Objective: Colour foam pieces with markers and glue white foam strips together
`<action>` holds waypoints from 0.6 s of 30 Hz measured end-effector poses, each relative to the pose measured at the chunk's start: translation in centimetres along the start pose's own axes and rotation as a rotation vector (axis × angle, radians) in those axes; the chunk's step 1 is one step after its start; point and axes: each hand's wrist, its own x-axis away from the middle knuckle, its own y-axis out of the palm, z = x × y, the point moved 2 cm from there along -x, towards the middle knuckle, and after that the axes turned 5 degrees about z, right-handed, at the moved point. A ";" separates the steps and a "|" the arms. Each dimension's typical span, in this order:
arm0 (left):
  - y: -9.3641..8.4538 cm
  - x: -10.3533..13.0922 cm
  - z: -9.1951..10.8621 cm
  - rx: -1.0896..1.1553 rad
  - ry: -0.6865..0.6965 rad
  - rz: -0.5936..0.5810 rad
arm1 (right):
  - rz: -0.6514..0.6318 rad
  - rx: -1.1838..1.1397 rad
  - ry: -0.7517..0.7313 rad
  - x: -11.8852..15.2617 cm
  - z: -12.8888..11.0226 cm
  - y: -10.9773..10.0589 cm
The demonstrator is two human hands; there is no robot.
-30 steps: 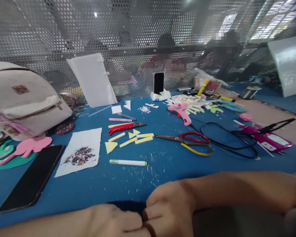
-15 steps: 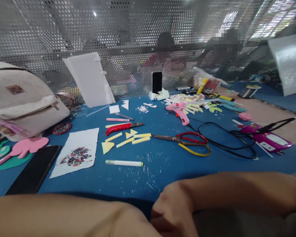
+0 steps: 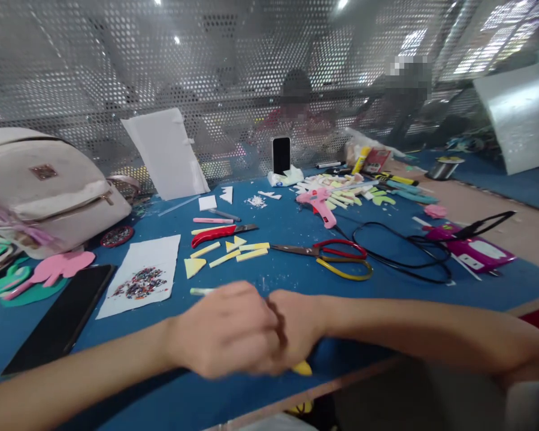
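My left hand point(image 3: 233, 329) and my right hand point(image 3: 296, 323) are pressed together above the table's front edge, both closed with fingers curled. A small yellow piece point(image 3: 302, 367) pokes out beneath my right hand; its other end is hidden. What my left fingers hold, if anything, cannot be seen. Behind my left hand shows one end of a pale green and white marker point(image 3: 201, 291). Farther back lie yellow foam strips point(image 3: 224, 258), a yellow wedge point(image 3: 194, 267), a red-handled cutter point(image 3: 213, 235) and scissors point(image 3: 341, 251) with red and yellow handles.
A pink glue gun point(image 3: 318, 203) with a black cable point(image 3: 386, 257) lies before a pile of foam scraps point(image 3: 350, 190). At left are a backpack point(image 3: 49, 197), a dark phone point(image 3: 63, 317) and a white sheet point(image 3: 161, 254) with beads. Another phone point(image 3: 281, 155) stands upright at the back.
Both hands have risen from the bottom edge onto the table area and come together. A yellow piece now shows under my right hand. My left hand now covers most of the marker.
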 end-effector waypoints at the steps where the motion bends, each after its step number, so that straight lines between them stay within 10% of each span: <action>1: -1.0 0.0 -0.7 0.010 0.017 0.088 | 0.013 -0.003 -0.012 -0.2 0.8 -0.7; 6: -5.1 1.8 -2.9 -0.116 -0.222 0.392 | 0.314 -0.066 0.299 -0.1 5.6 -3.7; 12: -4.5 4.4 -5.2 -0.185 -0.331 0.139 | 0.345 0.048 0.619 0.5 9.8 -5.4; 18: -2.0 4.3 -5.9 -0.188 -0.306 -0.010 | 0.108 0.342 0.847 1.4 12.2 -5.7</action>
